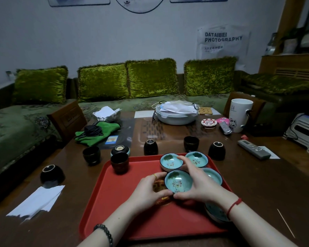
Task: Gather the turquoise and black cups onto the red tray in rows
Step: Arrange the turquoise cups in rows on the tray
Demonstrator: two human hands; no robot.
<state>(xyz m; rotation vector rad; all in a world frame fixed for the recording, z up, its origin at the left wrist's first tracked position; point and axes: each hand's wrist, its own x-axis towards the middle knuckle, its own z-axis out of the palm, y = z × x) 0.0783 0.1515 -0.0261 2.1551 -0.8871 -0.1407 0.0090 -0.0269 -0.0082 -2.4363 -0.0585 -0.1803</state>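
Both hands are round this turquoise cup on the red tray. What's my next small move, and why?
Probably ease the held turquoise cup, gripped by left hand and right hand, flush beside its right neighbour, then release: the row looks unfinished, and black cups wait on the table.

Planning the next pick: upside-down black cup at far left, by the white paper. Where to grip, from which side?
Grip the inverted black cup low across its wall, from above, probably with the left hand, once it lets go of the turquoise cup. It sits mouth down, foot ring up: no rim to pinch, and the dome narrows upward, so a high grip may slip.
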